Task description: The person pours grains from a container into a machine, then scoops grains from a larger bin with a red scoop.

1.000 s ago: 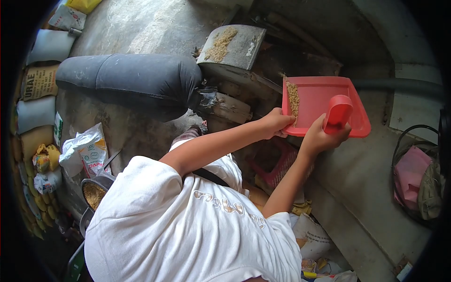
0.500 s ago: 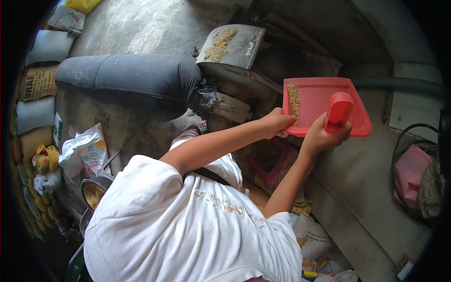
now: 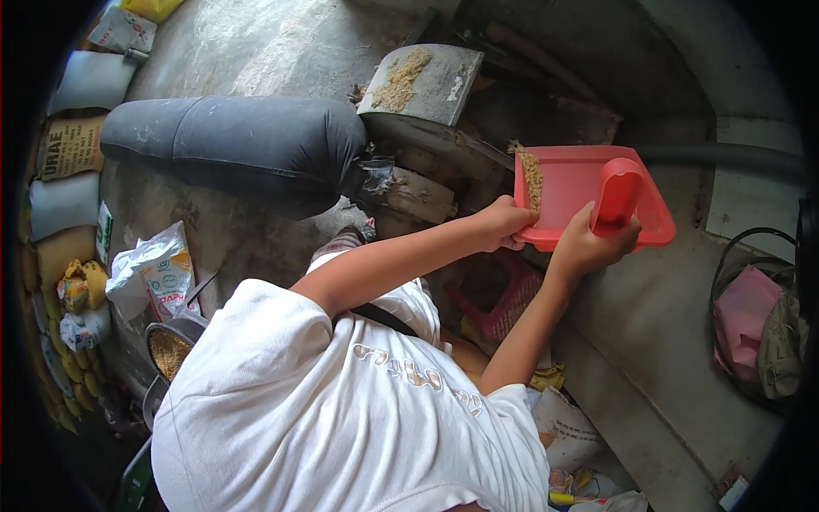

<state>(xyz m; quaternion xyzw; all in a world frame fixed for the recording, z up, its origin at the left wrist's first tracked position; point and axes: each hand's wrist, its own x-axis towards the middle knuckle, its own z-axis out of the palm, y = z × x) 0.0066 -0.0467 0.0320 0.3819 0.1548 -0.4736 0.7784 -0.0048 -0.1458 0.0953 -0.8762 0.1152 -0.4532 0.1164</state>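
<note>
A red plastic dustpan is held out in front of me, with a strip of yellow-brown grain along its left edge. Some of the grain spills over the far left corner. My left hand is closed on the near left corner of the pan. On the right, my right hand is wrapped round the pan's raised handle. More grain lies on top of a worn grey metal housing beyond the pan.
A dark padded cylinder lies left of the housing. Sacks line the left side. A pot of grain stands by my left side. Below my hands is a pink plastic basket. A bag hangs at right.
Grain now spills over the dustpan's far left corner, where none was spilling before. The pan's far side has dipped slightly, while both hands keep their hold.
</note>
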